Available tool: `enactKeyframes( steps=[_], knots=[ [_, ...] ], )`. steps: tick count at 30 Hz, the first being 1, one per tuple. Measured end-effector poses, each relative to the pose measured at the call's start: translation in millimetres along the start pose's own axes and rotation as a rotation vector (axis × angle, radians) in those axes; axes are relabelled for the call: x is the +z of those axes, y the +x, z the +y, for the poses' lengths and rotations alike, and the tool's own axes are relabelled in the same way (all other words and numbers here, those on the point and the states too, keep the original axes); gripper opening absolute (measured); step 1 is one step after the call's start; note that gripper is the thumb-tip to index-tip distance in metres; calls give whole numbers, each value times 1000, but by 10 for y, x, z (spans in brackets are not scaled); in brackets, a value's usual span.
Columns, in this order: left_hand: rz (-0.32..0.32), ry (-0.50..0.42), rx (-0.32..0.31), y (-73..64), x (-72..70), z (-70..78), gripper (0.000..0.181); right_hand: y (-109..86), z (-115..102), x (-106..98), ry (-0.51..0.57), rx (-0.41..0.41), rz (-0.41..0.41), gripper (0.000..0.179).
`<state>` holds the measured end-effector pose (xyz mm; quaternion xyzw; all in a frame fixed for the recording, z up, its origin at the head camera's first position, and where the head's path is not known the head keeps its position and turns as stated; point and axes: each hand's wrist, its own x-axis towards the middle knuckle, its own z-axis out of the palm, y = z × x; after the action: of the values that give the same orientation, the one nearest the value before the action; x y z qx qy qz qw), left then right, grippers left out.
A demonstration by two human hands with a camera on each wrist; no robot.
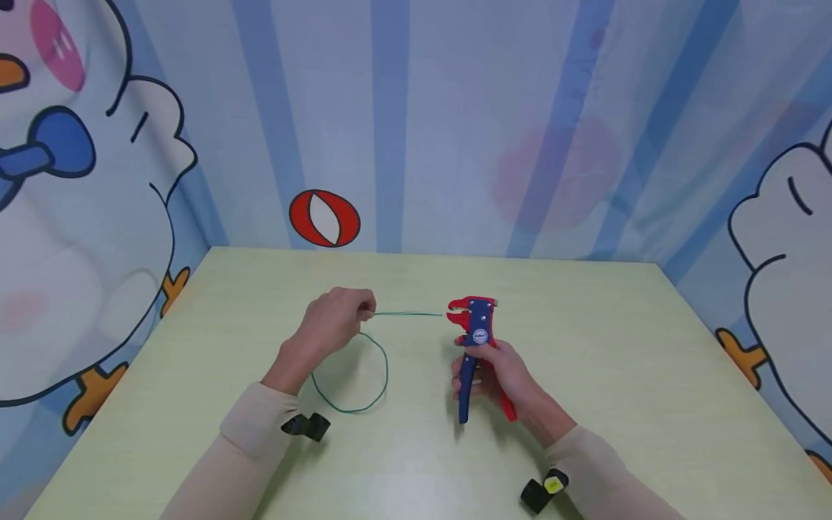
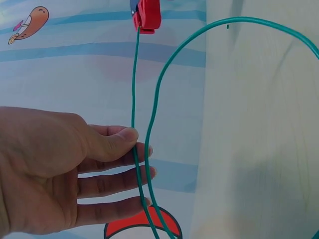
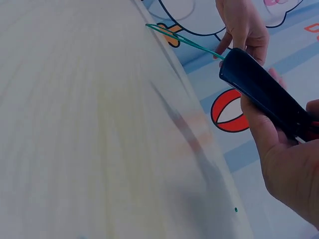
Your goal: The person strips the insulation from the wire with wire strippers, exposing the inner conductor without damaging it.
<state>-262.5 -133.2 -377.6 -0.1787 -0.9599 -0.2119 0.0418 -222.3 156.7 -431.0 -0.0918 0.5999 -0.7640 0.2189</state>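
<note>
My left hand (image 1: 334,318) pinches a thin green wire (image 2: 134,84) between thumb and forefinger, the other fingers extended behind it. From that pinch one end runs straight toward the tool, and the rest hangs in a loop. My right hand (image 1: 503,372) grips a wire stripper (image 1: 481,318) with blue and red handles, held upright. Its red jaws stand apart and face left. The wire's tip lies right by the jaws; whether it touches them I cannot tell. In the right wrist view, the dark handle hides the jaws.
Both hands are over a pale wooden table (image 1: 403,477). A tiny green scrap (image 3: 236,209) lies near the table's edge. A printed blue curtain (image 1: 442,130) hangs behind and at both sides.
</note>
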Motion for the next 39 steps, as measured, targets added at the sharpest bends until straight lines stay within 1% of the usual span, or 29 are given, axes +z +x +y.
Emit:
enactKeyframes(
  steps=[2,4,7,11,14,18,20,24,27,30,32,36,39],
  knots=[
    [-3,4,-2,2,10,-3,9,4,-17,-8,-31,22,36,50],
    [-8,8,-5,5,21,-5,8,9,-45,-27,-62,34,76,50],
    [-14,15,-7,10,38,-12,8,12,-114,-73,-121,41,172,49],
    [-20,23,-3,25,59,-19,6,20,-222,-162,-268,73,323,46],
    [-29,36,5,42,78,-25,5,36,-271,-224,-393,108,386,46],
    [-42,53,4,49,111,-47,4,67,-282,-294,-555,127,455,46],
    [-49,60,0,48,133,-61,4,82,-272,-326,-609,147,491,44],
    [-55,66,-2,57,173,-84,4,92,-248,-381,-677,213,518,45],
    [-53,68,3,62,186,-95,4,83,-239,-416,-711,245,511,46],
    [-53,71,4,67,196,-99,5,74,-232,-449,-750,253,494,48],
    [-54,72,4,73,203,-100,5,74,-226,-466,-778,253,481,51],
    [-57,70,2,70,212,-100,5,90,-190,-465,-894,282,463,66],
    [-60,69,-4,63,216,-97,6,95,-153,-442,-1004,302,452,68]
  ],
)
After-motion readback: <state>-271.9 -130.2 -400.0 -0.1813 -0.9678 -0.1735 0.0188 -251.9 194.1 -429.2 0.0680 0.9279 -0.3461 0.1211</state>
